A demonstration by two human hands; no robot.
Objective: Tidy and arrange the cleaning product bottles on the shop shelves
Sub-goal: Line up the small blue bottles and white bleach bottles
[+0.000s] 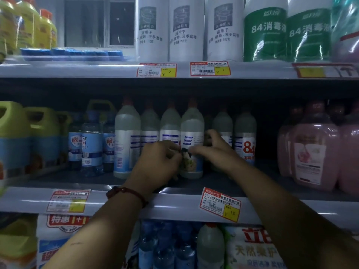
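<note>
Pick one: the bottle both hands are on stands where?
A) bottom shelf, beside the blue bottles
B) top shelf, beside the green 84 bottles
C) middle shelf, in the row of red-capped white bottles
C: the left hand and right hand grip a white bottle standing on the middle shelf, in the red-capped row.

Both bare forearms reach up from the lower corners and meet over the middle shelf's (184, 202) front edge. The left grip (161, 162) curls its fingers against the left side of a white disinfectant bottle (192, 125). The right grip (213, 150) hooks round the bottle's right side, thumb across its front.
</note>
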